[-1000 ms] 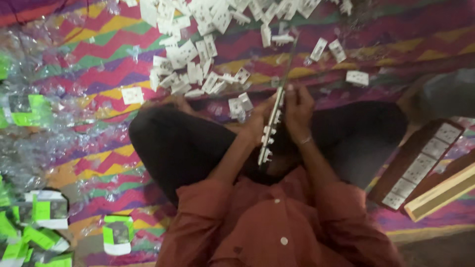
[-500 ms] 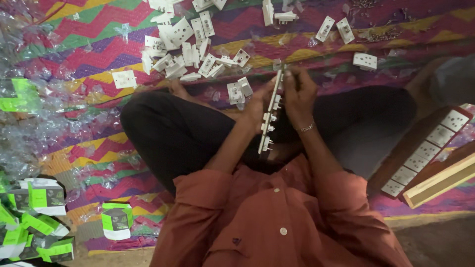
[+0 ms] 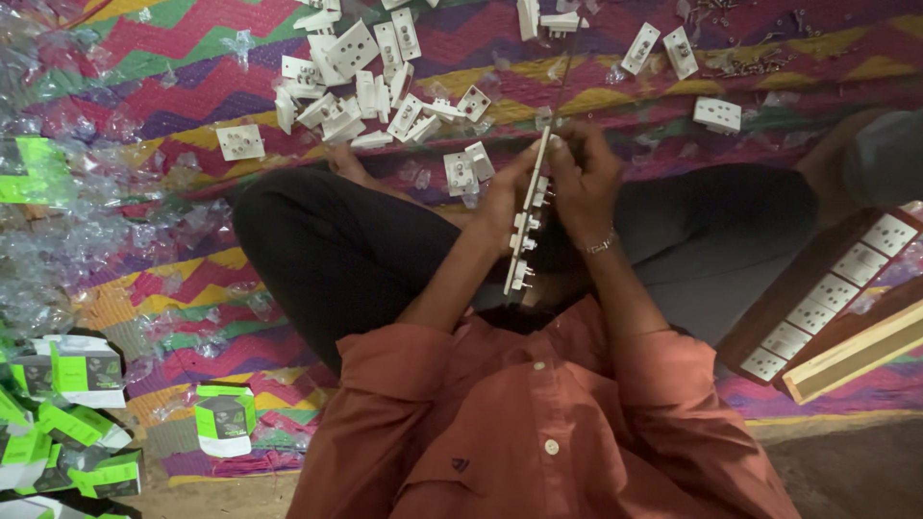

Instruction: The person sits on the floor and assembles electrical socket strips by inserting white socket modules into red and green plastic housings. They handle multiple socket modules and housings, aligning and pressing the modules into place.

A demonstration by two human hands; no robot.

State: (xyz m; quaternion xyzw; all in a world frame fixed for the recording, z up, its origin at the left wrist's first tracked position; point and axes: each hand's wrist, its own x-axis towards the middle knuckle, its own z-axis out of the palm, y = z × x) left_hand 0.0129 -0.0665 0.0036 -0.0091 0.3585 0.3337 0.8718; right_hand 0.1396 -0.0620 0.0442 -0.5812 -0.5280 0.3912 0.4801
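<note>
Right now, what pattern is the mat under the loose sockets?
Zigzag stripes in pink, purple, green and yellow on the mat, clearest in the head view around the loose sockets.

Long white strip [image 3: 527, 223] held on edge above the lap, running from near the chest up toward the mat; thin face seen edge-on, with several white socket bodies and small metal pins jutting from its right side along the lower half; upper end gripped between left hand [image 3: 502, 197] and right hand [image 3: 584, 181], fingers curled round it; lower end free, tilted slightly left
</note>
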